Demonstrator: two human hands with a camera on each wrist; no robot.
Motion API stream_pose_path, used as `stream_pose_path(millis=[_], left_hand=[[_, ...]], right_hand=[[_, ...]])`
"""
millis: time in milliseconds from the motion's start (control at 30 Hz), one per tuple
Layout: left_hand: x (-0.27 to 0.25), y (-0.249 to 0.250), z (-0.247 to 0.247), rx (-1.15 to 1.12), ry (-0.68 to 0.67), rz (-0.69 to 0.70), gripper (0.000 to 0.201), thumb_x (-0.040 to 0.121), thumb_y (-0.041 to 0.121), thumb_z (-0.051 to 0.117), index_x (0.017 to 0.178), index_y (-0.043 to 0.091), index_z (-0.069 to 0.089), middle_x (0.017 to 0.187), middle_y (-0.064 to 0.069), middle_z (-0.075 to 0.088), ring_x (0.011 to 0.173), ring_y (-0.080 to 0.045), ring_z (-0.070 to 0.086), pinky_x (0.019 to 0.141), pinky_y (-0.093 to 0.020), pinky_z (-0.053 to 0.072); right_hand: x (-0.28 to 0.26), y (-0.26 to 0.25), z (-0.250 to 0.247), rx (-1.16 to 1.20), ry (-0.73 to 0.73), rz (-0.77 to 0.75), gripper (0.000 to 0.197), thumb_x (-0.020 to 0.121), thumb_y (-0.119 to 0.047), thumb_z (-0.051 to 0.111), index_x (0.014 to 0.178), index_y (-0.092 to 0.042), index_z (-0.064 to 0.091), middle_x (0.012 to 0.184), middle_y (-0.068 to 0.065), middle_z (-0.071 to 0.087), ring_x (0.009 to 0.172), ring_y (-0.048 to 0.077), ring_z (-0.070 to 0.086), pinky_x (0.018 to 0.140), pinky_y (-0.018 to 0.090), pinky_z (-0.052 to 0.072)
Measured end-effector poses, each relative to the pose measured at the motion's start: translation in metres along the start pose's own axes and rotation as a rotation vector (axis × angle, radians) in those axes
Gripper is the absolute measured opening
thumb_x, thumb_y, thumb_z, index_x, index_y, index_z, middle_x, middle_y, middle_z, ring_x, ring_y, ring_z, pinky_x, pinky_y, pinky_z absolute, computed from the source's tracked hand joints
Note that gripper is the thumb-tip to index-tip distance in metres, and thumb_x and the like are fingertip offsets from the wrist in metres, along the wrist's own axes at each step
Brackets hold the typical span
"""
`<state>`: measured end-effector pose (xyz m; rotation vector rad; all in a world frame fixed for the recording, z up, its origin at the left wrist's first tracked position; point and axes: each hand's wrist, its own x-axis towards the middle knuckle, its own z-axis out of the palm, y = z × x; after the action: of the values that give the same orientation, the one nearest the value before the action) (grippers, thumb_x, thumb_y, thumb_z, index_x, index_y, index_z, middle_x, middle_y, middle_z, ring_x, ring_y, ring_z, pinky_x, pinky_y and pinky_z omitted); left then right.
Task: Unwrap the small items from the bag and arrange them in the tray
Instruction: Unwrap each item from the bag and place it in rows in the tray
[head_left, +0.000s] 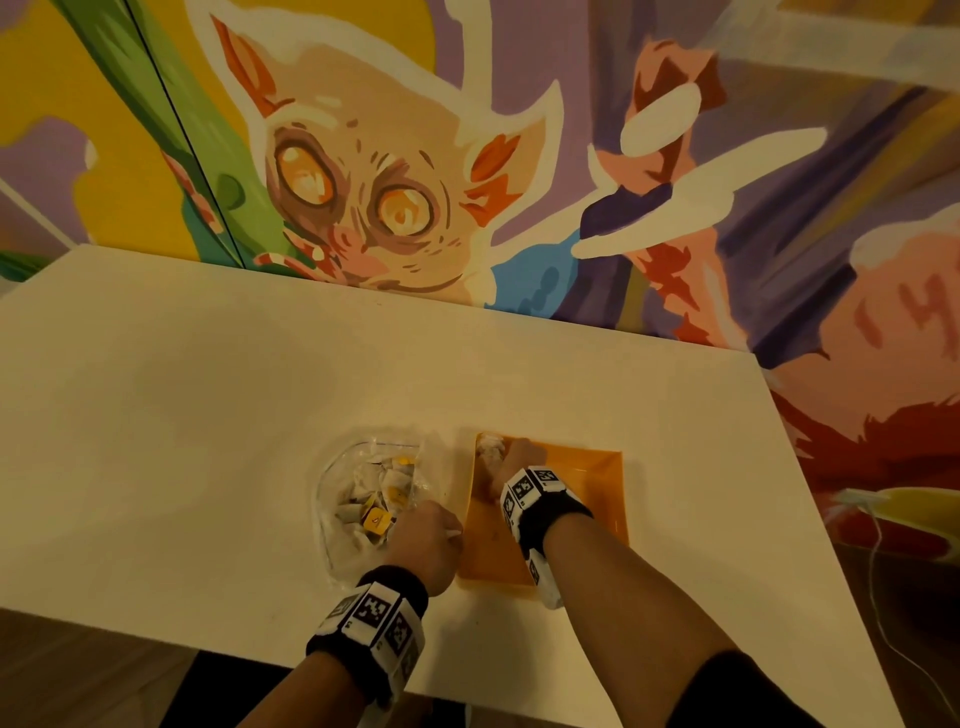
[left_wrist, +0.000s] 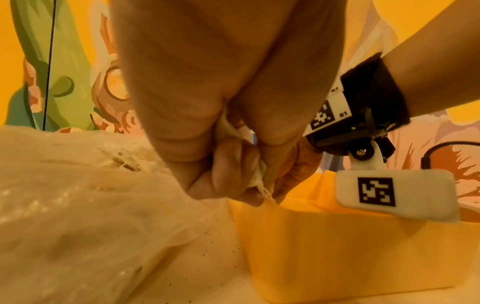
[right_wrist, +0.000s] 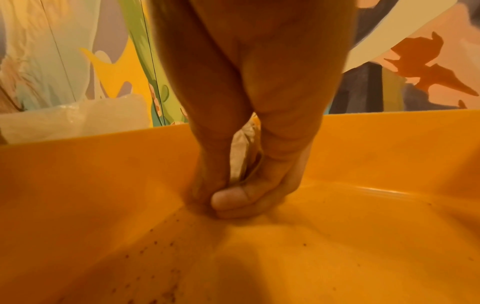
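A clear plastic bag (head_left: 371, 499) of small white wrapped items with yellow tags lies on the white table (head_left: 182, 415). To its right stands an orange tray (head_left: 587, 483). My right hand (head_left: 511, 457) is down in the tray's far left corner and pinches a small white tea bag (right_wrist: 241, 156) against the tray floor (right_wrist: 363, 236). More white material (head_left: 488, 447) shows just beyond the fingers. My left hand (head_left: 431, 530) sits between bag and tray, its fingers curled round a crumpled white wrapper (left_wrist: 257, 176) with threads hanging from it.
Dark specks dot the tray floor (right_wrist: 155, 246) and the table beside the tray wall (left_wrist: 337, 246). A painted wall rises behind the table's far edge. A thin white cable (head_left: 883, 571) hangs off the table's right side.
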<state>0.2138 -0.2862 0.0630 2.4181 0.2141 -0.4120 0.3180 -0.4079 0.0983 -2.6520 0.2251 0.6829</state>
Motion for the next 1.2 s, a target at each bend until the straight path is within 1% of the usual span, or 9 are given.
stream_pose_path(millis=[167, 267, 400, 467, 567, 767, 867, 967, 1200], left_hand=[[-0.002, 0.005, -0.003, 0.030, -0.002, 0.009, 0.018, 0.087, 0.013, 0.057, 0.091, 0.013, 0.074, 0.099, -0.002, 0.070, 0.093, -0.021, 0.063, 0.082, -0.034, 0.054], [-0.003, 0.006, -0.005, 0.026, -0.005, -0.003, 0.016, 0.087, 0.013, 0.057, 0.085, 0.014, 0.073, 0.096, -0.002, 0.069, 0.092, -0.021, 0.063, 0.080, -0.034, 0.054], [-0.009, 0.008, -0.008, -0.076, 0.024, -0.001, 0.012, 0.086, 0.016, 0.060, 0.076, 0.014, 0.066, 0.090, -0.006, 0.067, 0.087, -0.024, 0.062, 0.068, -0.026, 0.046], [-0.015, 0.009, -0.014, -0.157, 0.069, 0.005, 0.013, 0.088, 0.021, 0.063, 0.079, 0.014, 0.067, 0.085, -0.004, 0.066, 0.080, -0.021, 0.061, 0.060, -0.020, 0.040], [-0.023, 0.010, -0.024, -0.358, 0.090, -0.038, 0.010, 0.091, 0.028, 0.063, 0.088, 0.019, 0.067, 0.080, 0.004, 0.065, 0.075, -0.014, 0.059, 0.062, -0.023, 0.043], [-0.040, 0.015, -0.044, -0.856, 0.017, -0.174, 0.018, 0.089, 0.001, 0.060, 0.103, 0.010, 0.068, 0.079, -0.005, 0.059, 0.069, -0.017, 0.052, 0.059, -0.028, 0.045], [-0.051, 0.018, -0.057, -0.836, 0.032, -0.098, 0.032, 0.084, -0.004, 0.065, 0.111, 0.013, 0.067, 0.094, -0.005, 0.063, 0.071, -0.015, 0.056, 0.059, -0.025, 0.048], [-0.064, 0.021, -0.065, -0.792, 0.050, 0.033, 0.037, 0.083, -0.004, 0.069, 0.113, 0.016, 0.065, 0.098, -0.004, 0.065, 0.058, -0.008, 0.055, 0.056, -0.023, 0.049], [-0.078, 0.016, -0.068, -0.711, 0.108, 0.120, 0.034, 0.079, 0.002, 0.076, 0.110, 0.010, 0.065, 0.105, -0.002, 0.064, 0.060, -0.016, 0.057, 0.057, -0.029, 0.051]], right_hand=[[-0.001, 0.000, 0.000, 0.077, 0.006, -0.006, 0.022, 0.096, -0.027, 0.055, 0.097, -0.005, 0.061, 0.117, 0.017, 0.064, 0.101, 0.029, 0.064, 0.073, 0.030, 0.050], [-0.003, 0.002, 0.000, 0.089, 0.022, -0.011, 0.034, 0.096, -0.025, 0.054, 0.068, -0.008, 0.048, 0.112, 0.017, 0.066, 0.101, 0.029, 0.065, 0.081, 0.036, 0.054], [-0.010, 0.009, 0.000, 0.137, 0.066, -0.026, 0.049, 0.096, -0.045, 0.050, 0.061, -0.016, 0.033, 0.085, 0.014, 0.059, 0.069, 0.024, 0.059, 0.057, 0.043, 0.044], [-0.007, 0.014, 0.002, 0.070, 0.068, -0.033, 0.050, 0.090, -0.050, 0.057, 0.062, -0.017, 0.033, 0.080, 0.009, 0.054, 0.067, 0.024, 0.055, 0.050, 0.034, 0.038], [-0.007, 0.018, -0.003, 0.010, 0.002, -0.010, 0.039, 0.075, -0.039, 0.078, 0.067, -0.014, 0.049, 0.083, 0.008, 0.064, 0.077, 0.021, 0.064, 0.051, 0.027, 0.048], [-0.035, 0.022, -0.012, 0.278, 0.128, -0.141, 0.016, 0.088, -0.025, 0.062, 0.084, -0.010, 0.065, 0.085, 0.009, 0.067, 0.071, 0.026, 0.063, 0.062, 0.033, 0.054], [-0.064, 0.015, -0.013, 0.514, -0.024, -0.283, 0.010, 0.090, -0.024, 0.064, 0.081, -0.019, 0.065, 0.080, 0.004, 0.068, 0.063, 0.017, 0.063, 0.063, 0.035, 0.057], [-0.096, 0.009, -0.010, 0.699, -0.239, -0.367, 0.020, 0.088, -0.030, 0.070, 0.096, -0.011, 0.068, 0.081, 0.006, 0.069, 0.063, 0.016, 0.064, 0.055, 0.027, 0.053], [-0.123, 0.005, 0.007, 0.786, -0.157, -0.406, 0.016, 0.082, -0.016, 0.077, 0.090, -0.006, 0.067, 0.066, 0.005, 0.066, 0.057, 0.016, 0.062, 0.059, 0.032, 0.055]])
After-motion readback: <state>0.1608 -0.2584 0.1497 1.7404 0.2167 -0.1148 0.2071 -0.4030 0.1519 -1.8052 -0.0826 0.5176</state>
